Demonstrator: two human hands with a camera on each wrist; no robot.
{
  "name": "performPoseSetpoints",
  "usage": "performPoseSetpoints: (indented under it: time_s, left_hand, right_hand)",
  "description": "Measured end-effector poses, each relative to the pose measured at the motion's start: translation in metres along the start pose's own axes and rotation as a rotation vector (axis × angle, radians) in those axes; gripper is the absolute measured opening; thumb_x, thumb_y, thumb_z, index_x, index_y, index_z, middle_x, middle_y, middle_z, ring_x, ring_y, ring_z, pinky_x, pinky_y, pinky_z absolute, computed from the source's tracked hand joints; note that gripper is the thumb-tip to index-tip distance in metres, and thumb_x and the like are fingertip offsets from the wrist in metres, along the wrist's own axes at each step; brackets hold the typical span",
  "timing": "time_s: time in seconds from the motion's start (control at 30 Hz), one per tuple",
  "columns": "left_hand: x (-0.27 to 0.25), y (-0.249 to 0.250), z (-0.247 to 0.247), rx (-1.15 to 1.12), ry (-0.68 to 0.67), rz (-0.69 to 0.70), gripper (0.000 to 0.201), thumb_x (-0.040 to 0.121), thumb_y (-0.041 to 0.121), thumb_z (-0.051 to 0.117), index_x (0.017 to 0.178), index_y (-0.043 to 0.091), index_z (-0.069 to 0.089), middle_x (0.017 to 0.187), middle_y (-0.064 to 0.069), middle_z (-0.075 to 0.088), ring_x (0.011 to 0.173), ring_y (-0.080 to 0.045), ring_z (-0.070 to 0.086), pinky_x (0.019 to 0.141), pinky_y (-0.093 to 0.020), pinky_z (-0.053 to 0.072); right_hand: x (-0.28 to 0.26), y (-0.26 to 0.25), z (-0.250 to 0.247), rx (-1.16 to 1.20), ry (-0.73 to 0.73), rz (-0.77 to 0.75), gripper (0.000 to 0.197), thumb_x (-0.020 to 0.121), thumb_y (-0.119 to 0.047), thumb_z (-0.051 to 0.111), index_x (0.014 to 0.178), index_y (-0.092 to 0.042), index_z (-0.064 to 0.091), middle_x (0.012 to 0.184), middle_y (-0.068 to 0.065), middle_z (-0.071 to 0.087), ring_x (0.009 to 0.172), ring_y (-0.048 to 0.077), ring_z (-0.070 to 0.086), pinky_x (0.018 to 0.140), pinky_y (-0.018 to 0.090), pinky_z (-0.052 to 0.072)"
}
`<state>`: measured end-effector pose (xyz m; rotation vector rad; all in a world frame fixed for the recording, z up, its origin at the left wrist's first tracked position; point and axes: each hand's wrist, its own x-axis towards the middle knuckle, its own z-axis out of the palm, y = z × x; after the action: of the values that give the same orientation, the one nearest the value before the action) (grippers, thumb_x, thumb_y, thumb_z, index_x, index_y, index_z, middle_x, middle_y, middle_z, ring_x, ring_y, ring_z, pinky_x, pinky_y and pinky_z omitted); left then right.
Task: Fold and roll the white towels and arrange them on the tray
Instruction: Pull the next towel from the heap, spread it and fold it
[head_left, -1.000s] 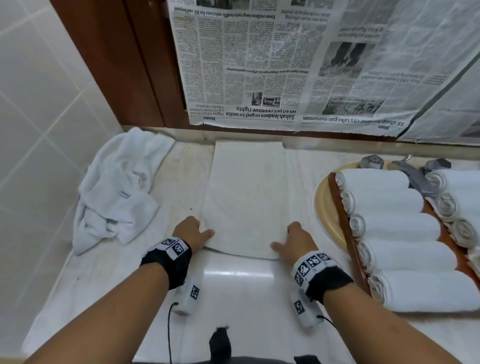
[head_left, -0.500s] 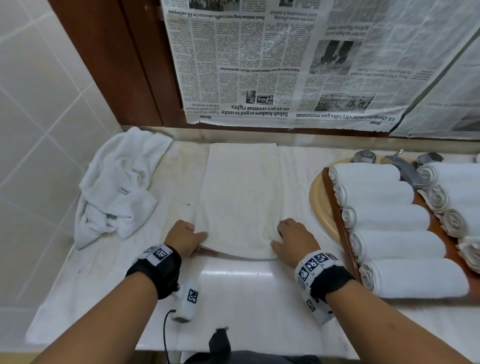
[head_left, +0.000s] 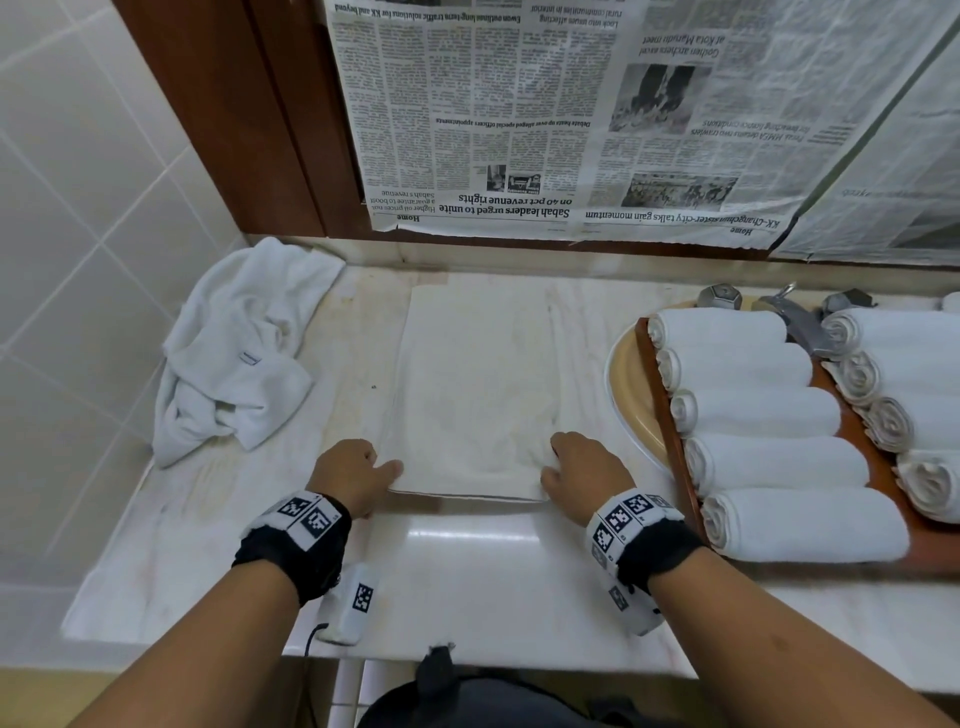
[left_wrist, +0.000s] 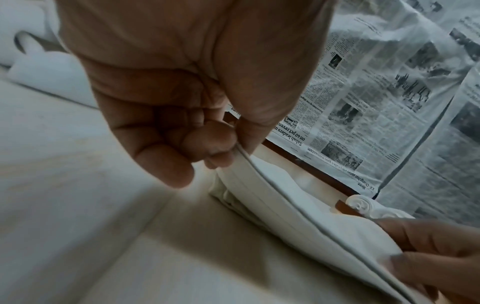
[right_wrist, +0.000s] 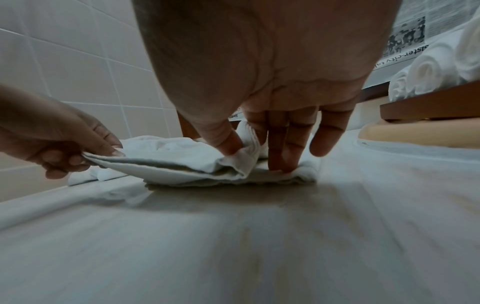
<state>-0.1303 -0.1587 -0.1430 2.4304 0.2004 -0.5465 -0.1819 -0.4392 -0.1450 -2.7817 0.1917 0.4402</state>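
Pale marble surface (head_left: 467, 561) before me holds the folded towel (head_left: 472, 384), near the tray (head_left: 670, 415), my left hand (head_left: 345, 475) and right hand (head_left: 584, 475) pinching its lifted near corners; uneven tension could skew the first roll.

White rolled towels (head_left: 753, 405) on a reddish-brown tray (head_left: 670, 431) — beside it, black-and-white printed newspaper (head_left: 571, 119), pale marble counter (head_left: 467, 582).

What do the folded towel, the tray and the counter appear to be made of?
Folded towel: soft white terry-like cloth; its lifted edge sags between the hands. Tray: reddish-brown, probably varnished wood, with a raised rim. Counter: pale polished stone, perhaps marble; faint veining and glare show.
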Motion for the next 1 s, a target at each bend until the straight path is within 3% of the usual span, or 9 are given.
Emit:
performPoseSetpoints:
  time_s: [0.17,0.33,0.47,0.6,0.7,0.77,0.87,0.93,1.0]
  left_hand:
    - [-0.015,-0.007,0.005,-0.308,-0.284,-0.076,0.031,0.086,0.023,0.071,0.067,0.011,0.05,0.061,-0.011,0.055,0.051,-0.021,0.052,0.05,-0.028,0.044]
    - [-0.023,-0.004,0.008,-0.785,-0.328,-0.031,0.028,0.093,0.021,0.066,0.111,0.0,0.067,0.11,-0.016,0.072,0.092,-0.023,0.07,0.072,-0.03,0.057]
    - [-0.023,0.003,0.02,-0.561,-0.327,0.06,0.04,0.09,0.042,0.062,0.115,0.011,0.068,0.114,-0.006,0.072,0.107,-0.025,0.067,0.101,-0.041,0.048]
    - [-0.025,0.0,0.028,-0.166,-0.276,0.109,0.03,0.101,0.031,0.047,0.113,0.011,0.066,0.115,-0.007,0.067,0.107,-0.024,0.061,0.101,-0.04,0.046]
    - [-0.035,-0.001,0.021,-0.088,-0.469,0.037,0.044,0.083,0.039,0.053,0.11,0.007,0.068,0.111,-0.01,0.069,0.103,-0.027,0.065,0.097,-0.04,0.05]
    - [-0.044,-0.007,0.019,-0.141,-0.583,-0.041,0.045,0.074,0.033,0.056,0.103,0.002,0.069,0.103,-0.013,0.071,0.094,-0.029,0.068,0.087,-0.037,0.054]
    - [-0.052,-0.006,0.011,-0.346,-0.732,-0.132,0.021,0.09,0.01,0.056,0.099,-0.006,0.065,0.089,-0.025,0.067,0.071,-0.031,0.068,0.065,-0.034,0.054]
    - [-0.039,0.018,-0.004,-0.444,-0.675,-0.086,0.016,0.096,0.008,0.052,0.098,-0.004,0.063,0.086,-0.024,0.065,0.061,-0.026,0.066,0.057,-0.031,0.052]
    - [-0.013,0.063,-0.03,-0.585,-0.432,0.022,0.015,0.098,0.008,0.052,0.101,-0.001,0.063,0.094,-0.021,0.066,0.068,-0.024,0.069,0.062,-0.033,0.056]
  right_hand:
    - [-0.012,0.004,-0.001,0.011,-0.13,0.013,0.017,0.091,-0.032,0.049,0.08,-0.022,0.041,0.083,-0.005,0.048,0.081,0.018,0.052,0.069,0.03,0.039]
    - [-0.016,0.009,-0.008,0.241,-0.011,0.041,0.025,0.092,-0.034,0.051,0.074,-0.024,0.037,0.077,-0.006,0.045,0.074,0.017,0.048,0.062,0.03,0.035]
    - [-0.021,0.012,0.005,0.214,-0.116,0.039,0.028,0.094,-0.029,0.051,0.072,-0.027,0.033,0.085,-0.003,0.046,0.082,0.018,0.045,0.068,0.028,0.033]
    - [-0.023,0.012,-0.003,0.22,-0.243,0.075,0.028,0.095,-0.027,0.05,0.07,-0.022,0.037,0.076,-0.005,0.043,0.081,0.019,0.047,0.069,0.029,0.033]
    - [-0.031,0.007,-0.015,0.126,-0.521,0.1,0.018,0.089,-0.027,0.055,0.077,-0.014,0.051,0.081,0.0,0.054,0.075,0.02,0.052,0.063,0.027,0.038]
    - [-0.037,0.008,-0.014,0.106,-0.652,0.136,0.019,0.082,-0.028,0.058,0.087,-0.009,0.058,0.084,0.007,0.061,0.071,0.024,0.057,0.066,0.029,0.045]
    - [-0.04,0.01,-0.019,0.238,-0.759,0.25,0.025,0.075,-0.027,0.06,0.09,-0.007,0.059,0.078,0.012,0.061,0.068,0.03,0.06,0.068,0.034,0.051]
    - [-0.029,0.001,-0.045,0.472,-0.625,0.341,0.019,0.089,-0.025,0.06,0.09,-0.006,0.058,0.075,0.012,0.06,0.064,0.027,0.061,0.063,0.028,0.052]
    - [0.002,-0.002,-0.087,0.655,-0.25,0.402,0.024,0.1,-0.021,0.053,0.106,0.002,0.058,0.087,0.017,0.06,0.078,0.03,0.062,0.073,0.032,0.05]
